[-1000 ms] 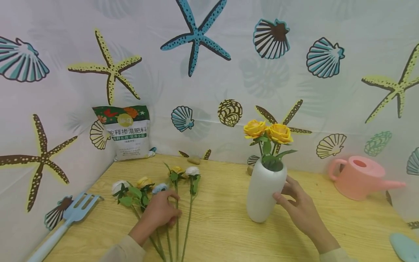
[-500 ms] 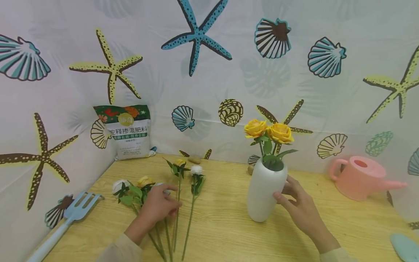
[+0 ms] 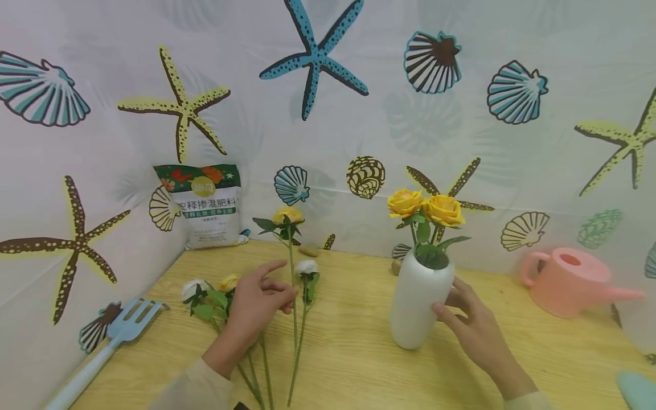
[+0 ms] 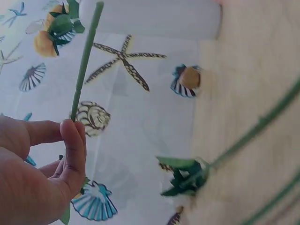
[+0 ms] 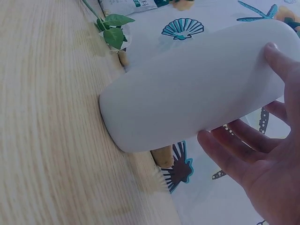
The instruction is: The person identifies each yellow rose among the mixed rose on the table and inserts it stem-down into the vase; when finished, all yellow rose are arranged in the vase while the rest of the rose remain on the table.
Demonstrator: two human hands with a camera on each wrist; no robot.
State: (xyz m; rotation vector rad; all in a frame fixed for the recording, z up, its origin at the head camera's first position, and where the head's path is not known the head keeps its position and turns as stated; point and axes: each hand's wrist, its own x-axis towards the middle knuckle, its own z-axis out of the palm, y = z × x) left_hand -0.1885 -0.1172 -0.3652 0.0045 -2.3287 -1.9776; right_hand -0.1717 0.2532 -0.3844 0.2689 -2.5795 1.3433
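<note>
Far left of the left hand, on the wooden bench [image 3: 348, 364]: a pale blue garden fork [image 3: 115, 336], tines toward the wall. Behind it, propped in the corner, a fertiliser bag [image 3: 205, 208]. Just left of the hand, lying flat: a white flower [image 3: 193, 287] and a small yellow flower [image 3: 229, 281], stems partly under the wrist.

Left hand [image 3: 258, 304]: thumb and fingers pinching the stem of a yellow rose [image 3: 288, 216], held upright, bloom above the hand and clear of the bench. Just right of that hand, another white bloom [image 3: 306, 266] lying on the bench.

Right hand [image 3: 474, 330]: fingers curled round the side of a white vase [image 3: 421, 304], standing upright, two yellow roses [image 3: 425, 209] in it. Farther right of this hand, apart: a pink watering can [image 3: 571, 280].
</note>
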